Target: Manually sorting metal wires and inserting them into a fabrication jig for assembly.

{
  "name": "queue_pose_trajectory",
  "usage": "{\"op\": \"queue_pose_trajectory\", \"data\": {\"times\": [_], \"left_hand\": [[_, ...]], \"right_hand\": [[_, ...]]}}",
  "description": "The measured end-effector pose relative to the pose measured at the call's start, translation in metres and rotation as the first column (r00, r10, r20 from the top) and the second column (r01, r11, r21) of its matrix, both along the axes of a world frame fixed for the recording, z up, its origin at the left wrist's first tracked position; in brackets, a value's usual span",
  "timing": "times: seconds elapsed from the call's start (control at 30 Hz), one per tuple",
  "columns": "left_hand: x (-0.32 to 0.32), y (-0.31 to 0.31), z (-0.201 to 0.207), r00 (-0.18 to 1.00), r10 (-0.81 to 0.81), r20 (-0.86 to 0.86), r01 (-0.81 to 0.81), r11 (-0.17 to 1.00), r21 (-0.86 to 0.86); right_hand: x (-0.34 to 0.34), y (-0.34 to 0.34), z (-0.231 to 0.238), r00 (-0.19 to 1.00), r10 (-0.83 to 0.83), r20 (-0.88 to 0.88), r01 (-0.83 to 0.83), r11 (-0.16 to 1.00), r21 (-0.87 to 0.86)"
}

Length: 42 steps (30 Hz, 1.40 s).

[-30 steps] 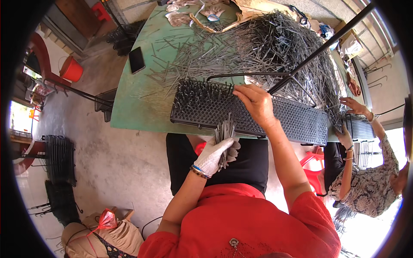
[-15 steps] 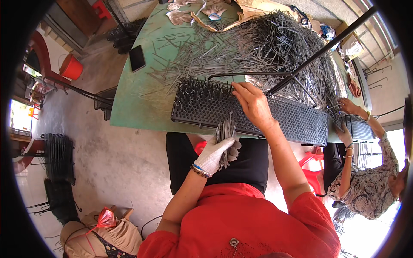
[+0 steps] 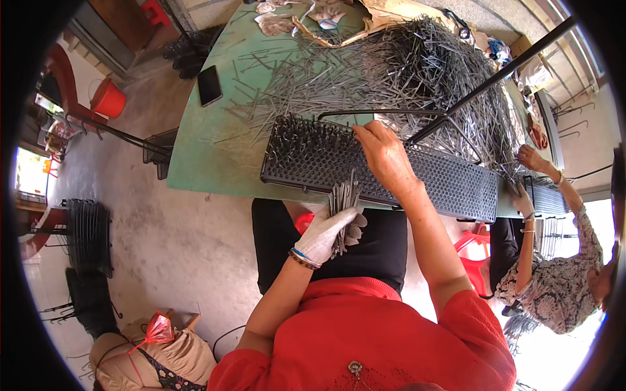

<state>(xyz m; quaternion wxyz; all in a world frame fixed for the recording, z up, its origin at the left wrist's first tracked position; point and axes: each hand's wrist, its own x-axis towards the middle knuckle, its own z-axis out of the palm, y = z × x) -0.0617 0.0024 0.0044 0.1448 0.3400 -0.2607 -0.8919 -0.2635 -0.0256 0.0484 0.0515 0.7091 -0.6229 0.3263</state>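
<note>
My left hand (image 3: 321, 236), in a pale knitted glove, is closed around a bundle of thin grey metal strips (image 3: 343, 199) just below the table's front edge. Bare and with its fingertips pinched together, my right hand (image 3: 385, 156) is over a long black perforated rack (image 3: 450, 186). Anything between those fingertips is too small to make out. Short metal pieces (image 3: 303, 140) stand upright in the holes of the rack's left part, next to my right fingertips. The holes to the right of my hand show no pieces.
A large heap of metal strips (image 3: 430, 58) covers the far side of the green table (image 3: 189, 153). A black bar (image 3: 495, 75) slants across from the rack. A phone (image 3: 209, 86) lies at the left. Another person's hand (image 3: 533, 159) works at the right.
My right hand has dipped slightly at the rack, its fingers still pinched. My left hand keeps its grip on the bundle. The view has shifted a little.
</note>
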Motion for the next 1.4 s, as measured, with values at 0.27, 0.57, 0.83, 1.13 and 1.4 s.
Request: {"op": "queue_pose_trajectory", "data": {"times": [0.27, 0.57, 0.83, 1.13, 1.4], "left_hand": [[0.001, 0.000, 0.000, 0.998, 0.057, -0.012, -0.057, 0.998, 0.023], [0.000, 0.000, 0.001, 0.997, 0.080, 0.006, -0.080, 0.997, -0.009], [0.002, -0.001, 0.006, 0.995, 0.092, -0.035, -0.093, 0.995, -0.033], [0.006, -0.003, 0.004, 0.999, -0.020, -0.044, 0.015, 0.994, -0.104], [0.005, -0.002, 0.000, 1.000, -0.005, -0.009, 0.005, 1.000, 0.000]], "right_hand": [[0.003, -0.001, -0.002, 0.997, -0.064, 0.038, 0.064, 0.998, -0.006], [0.013, 0.004, -0.012, 0.988, -0.131, 0.084, 0.138, 0.987, -0.081], [0.024, 0.022, 0.006, 0.877, -0.140, 0.460, 0.122, 0.990, 0.070], [0.020, 0.024, -0.004, 0.509, -0.285, 0.813, -0.077, 0.925, 0.372], [0.017, -0.002, 0.002, 0.660, -0.109, 0.743, 0.205, 0.978, -0.038]]}}
